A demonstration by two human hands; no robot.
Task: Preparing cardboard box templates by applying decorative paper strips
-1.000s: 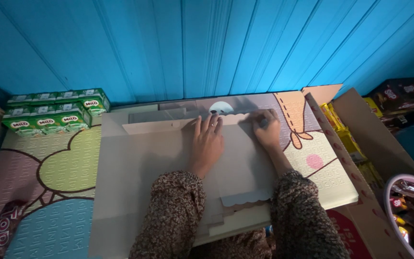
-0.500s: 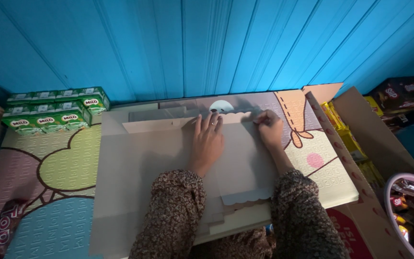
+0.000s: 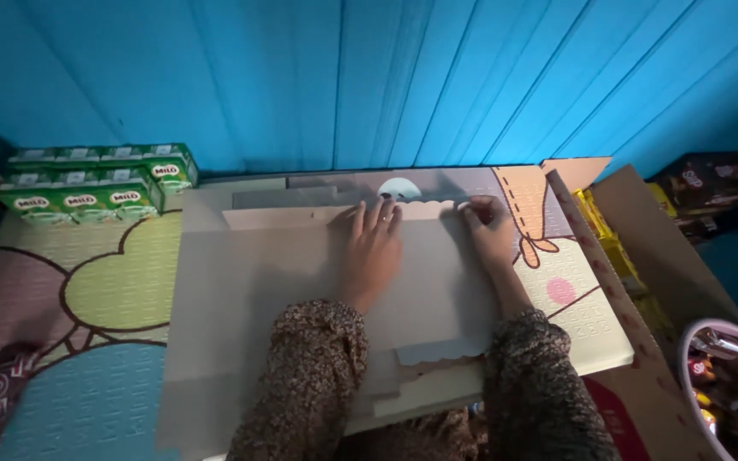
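A blue plank wall [image 3: 369, 77] backs a patterned play mat [image 3: 87, 282] on which flattened grey cardboard [image 3: 258, 290] lies. Green drink cartons [image 3: 96, 179] sit at the mat's far left. The left hand [image 3: 373, 248] rests flat and open on the cardboard; the right hand [image 3: 489, 230] pinches its scalloped far edge, having slid slightly inward since before.

Single head view: looks steeply down, close over hands [image 3: 429, 243] on cardboard [image 3: 301, 299], facing blue wall [image 3: 369, 77].
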